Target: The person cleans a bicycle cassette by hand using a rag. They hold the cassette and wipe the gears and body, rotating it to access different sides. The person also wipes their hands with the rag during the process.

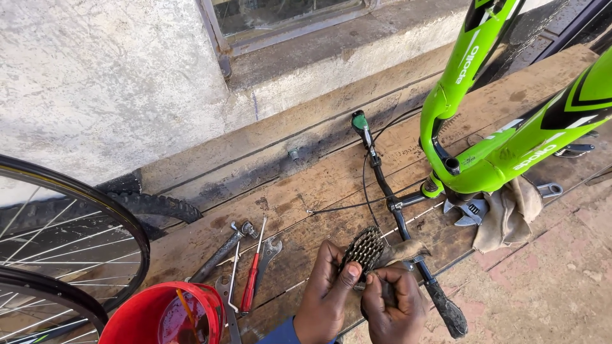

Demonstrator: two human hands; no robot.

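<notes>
Rough whitewashed plaster wall (95,70) lit by daylight; metal-framed window (280,16) set above grey concrete ledge (331,54); worn wooden plank platform (306,191) laid beside reddish paved ground (548,280).

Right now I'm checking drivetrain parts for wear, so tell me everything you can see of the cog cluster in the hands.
The cog cluster is a stack of toothed metal sprockets, dark grey and grimy-looking, tilted so its stepped teeth face the camera. The left hand grips its lower left edge with the thumb on the teeth; the right hand pinches below it. A dirty tan rag lies against its right side. It is held above the wooden planks, beside the black handlebar.
</notes>
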